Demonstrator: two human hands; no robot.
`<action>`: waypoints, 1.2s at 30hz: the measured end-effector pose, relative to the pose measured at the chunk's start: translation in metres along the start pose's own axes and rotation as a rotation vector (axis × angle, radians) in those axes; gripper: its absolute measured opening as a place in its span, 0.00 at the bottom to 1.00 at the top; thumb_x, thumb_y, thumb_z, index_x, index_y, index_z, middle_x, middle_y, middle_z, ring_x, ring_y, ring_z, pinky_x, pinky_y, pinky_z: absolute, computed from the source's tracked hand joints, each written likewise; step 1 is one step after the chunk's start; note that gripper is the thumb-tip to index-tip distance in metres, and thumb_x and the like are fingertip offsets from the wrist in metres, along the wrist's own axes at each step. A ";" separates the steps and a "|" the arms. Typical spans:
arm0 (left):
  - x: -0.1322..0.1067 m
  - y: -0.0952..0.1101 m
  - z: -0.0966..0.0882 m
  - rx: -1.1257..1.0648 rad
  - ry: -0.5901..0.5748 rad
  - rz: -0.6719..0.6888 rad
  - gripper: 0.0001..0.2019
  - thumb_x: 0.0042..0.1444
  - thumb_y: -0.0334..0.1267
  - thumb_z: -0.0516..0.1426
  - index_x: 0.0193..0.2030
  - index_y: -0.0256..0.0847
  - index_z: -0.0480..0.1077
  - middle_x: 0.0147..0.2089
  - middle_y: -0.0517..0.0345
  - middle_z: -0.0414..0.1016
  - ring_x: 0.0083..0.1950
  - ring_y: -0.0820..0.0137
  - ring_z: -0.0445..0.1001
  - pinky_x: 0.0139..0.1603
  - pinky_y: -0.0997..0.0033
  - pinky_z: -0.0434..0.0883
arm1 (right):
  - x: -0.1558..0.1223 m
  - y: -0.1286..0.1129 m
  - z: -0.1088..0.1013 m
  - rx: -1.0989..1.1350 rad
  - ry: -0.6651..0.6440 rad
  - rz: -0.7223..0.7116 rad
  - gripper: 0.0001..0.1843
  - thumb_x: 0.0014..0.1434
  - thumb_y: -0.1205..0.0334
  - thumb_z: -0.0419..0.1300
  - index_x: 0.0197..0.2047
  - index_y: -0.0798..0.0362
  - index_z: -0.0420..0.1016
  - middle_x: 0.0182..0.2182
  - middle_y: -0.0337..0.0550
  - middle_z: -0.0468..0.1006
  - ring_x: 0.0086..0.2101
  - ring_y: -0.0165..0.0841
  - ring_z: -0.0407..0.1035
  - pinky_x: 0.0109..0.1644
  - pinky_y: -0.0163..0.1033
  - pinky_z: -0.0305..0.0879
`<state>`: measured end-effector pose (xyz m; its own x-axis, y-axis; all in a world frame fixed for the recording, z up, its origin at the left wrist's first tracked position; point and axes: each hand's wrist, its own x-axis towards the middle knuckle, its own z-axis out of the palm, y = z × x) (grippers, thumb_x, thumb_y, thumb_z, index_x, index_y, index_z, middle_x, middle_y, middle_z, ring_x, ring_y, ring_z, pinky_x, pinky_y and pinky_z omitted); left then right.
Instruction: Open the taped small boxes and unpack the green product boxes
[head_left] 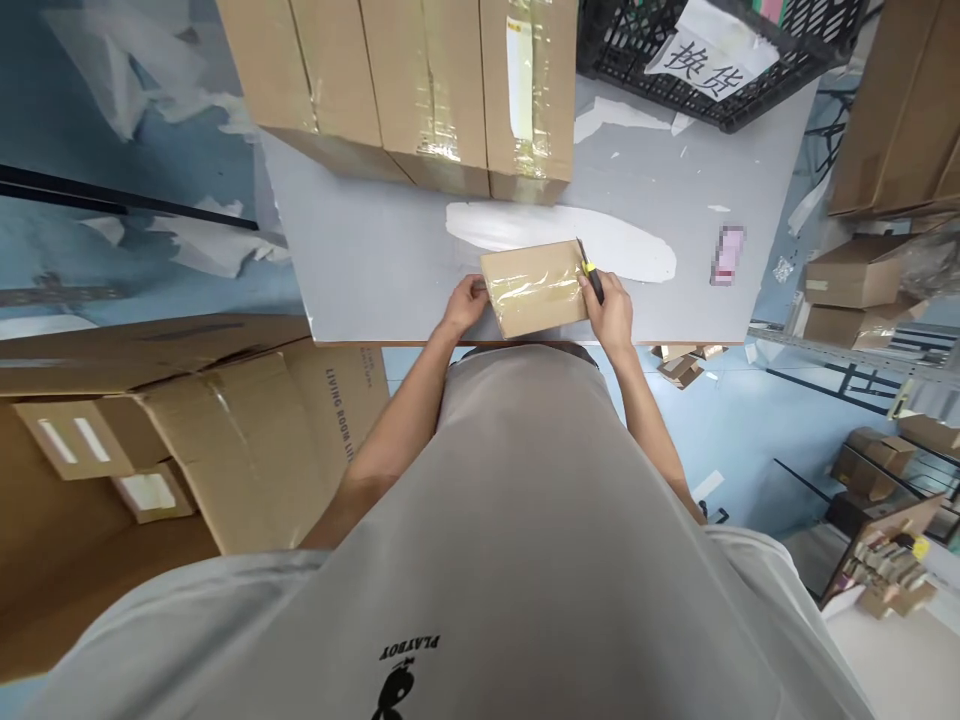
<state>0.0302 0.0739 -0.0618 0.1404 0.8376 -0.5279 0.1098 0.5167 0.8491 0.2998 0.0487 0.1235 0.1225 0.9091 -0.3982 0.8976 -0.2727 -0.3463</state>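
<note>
A small cardboard box (534, 288), sealed with clear tape, lies on the grey table (375, 250) near its front edge. My left hand (466, 302) grips the box's left end with curled fingers. My right hand (611, 310) rests at the box's right end, closed round a utility knife (589, 270) with a black and yellow handle. The knife's blade points up and away at the box's top right corner.
Three large taped cartons (420, 85) stand at the table's far side. A black plastic crate (712, 50) with a paper label sits at the far right. A small pink item (728, 254) lies to the right. Flattened cartons (187, 430) pile at the left; shelves with boxes (862, 280) at the right.
</note>
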 end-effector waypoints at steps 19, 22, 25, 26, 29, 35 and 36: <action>0.001 0.095 -0.044 0.144 -0.102 0.266 0.12 0.58 0.41 0.78 0.46 0.42 0.86 0.43 0.55 0.84 0.51 0.54 0.86 0.62 0.48 0.88 | -0.075 -0.076 -0.002 -0.220 0.037 0.126 0.36 0.90 0.45 0.43 0.90 0.48 0.68 0.72 0.64 0.84 0.71 0.56 0.80 0.70 0.53 0.81; 0.006 0.092 -0.046 0.132 -0.142 0.273 0.13 0.56 0.41 0.79 0.45 0.43 0.86 0.44 0.55 0.85 0.51 0.53 0.86 0.63 0.45 0.88 | -0.083 -0.097 0.004 -0.115 -0.037 0.044 0.35 0.90 0.48 0.45 0.91 0.45 0.64 0.76 0.57 0.83 0.74 0.52 0.78 0.73 0.53 0.80; 0.010 0.089 -0.048 0.103 -0.173 0.263 0.13 0.56 0.40 0.79 0.45 0.44 0.87 0.44 0.55 0.85 0.53 0.51 0.86 0.65 0.43 0.87 | -0.083 -0.115 0.011 -0.068 -0.119 0.033 0.34 0.89 0.51 0.46 0.90 0.47 0.66 0.77 0.54 0.83 0.72 0.50 0.81 0.73 0.50 0.80; 0.011 0.088 -0.048 0.098 -0.180 0.260 0.13 0.56 0.40 0.79 0.45 0.44 0.87 0.43 0.55 0.85 0.54 0.51 0.86 0.66 0.42 0.87 | -0.082 -0.120 0.013 -0.070 -0.142 0.040 0.34 0.89 0.51 0.46 0.90 0.48 0.67 0.76 0.55 0.84 0.71 0.50 0.82 0.73 0.49 0.80; 0.009 0.090 -0.048 0.111 -0.192 0.270 0.12 0.58 0.41 0.78 0.46 0.43 0.86 0.44 0.55 0.85 0.54 0.52 0.86 0.66 0.45 0.87 | -0.079 -0.130 0.017 -0.097 -0.183 0.068 0.34 0.89 0.52 0.48 0.90 0.48 0.68 0.72 0.56 0.88 0.68 0.52 0.84 0.71 0.50 0.81; -0.004 0.107 -0.050 0.221 -0.202 0.301 0.12 0.61 0.47 0.76 0.46 0.46 0.86 0.46 0.56 0.88 0.49 0.58 0.86 0.60 0.54 0.87 | -0.078 -0.138 0.021 -0.131 -0.187 0.095 0.33 0.90 0.53 0.50 0.90 0.47 0.68 0.71 0.54 0.89 0.67 0.51 0.85 0.70 0.50 0.81; -0.006 0.110 -0.050 0.237 -0.200 0.300 0.11 0.61 0.48 0.76 0.45 0.47 0.85 0.46 0.56 0.88 0.49 0.59 0.86 0.59 0.56 0.87 | -0.079 -0.139 0.022 -0.128 -0.184 0.096 0.32 0.90 0.54 0.50 0.90 0.48 0.69 0.71 0.54 0.88 0.66 0.51 0.86 0.70 0.49 0.81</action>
<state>-0.0081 0.1345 0.0358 0.3858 0.8816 -0.2718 0.2546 0.1814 0.9499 0.1561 0.0082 0.1840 0.1415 0.8050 -0.5761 0.9334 -0.3023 -0.1932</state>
